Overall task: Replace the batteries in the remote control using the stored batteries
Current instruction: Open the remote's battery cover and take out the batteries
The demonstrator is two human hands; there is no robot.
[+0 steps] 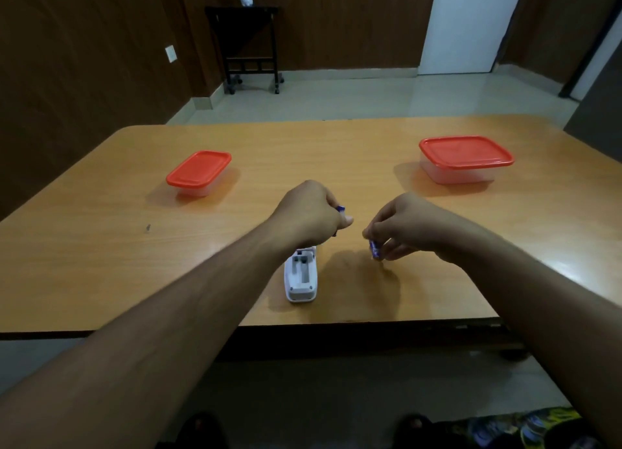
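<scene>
A wooden desk carries everything. At its far right stands the larger clear container with a red lid; at far left, a smaller red-lidded container. Near the front edge lies the white remote control, back up, its battery compartment uncovered and showing no cells. The left hand hovers over the remote's far end, clenched around a blue battery whose tip pokes out. The right hand, just beside the remote, pinches a second blue battery upright above the desk.
</scene>
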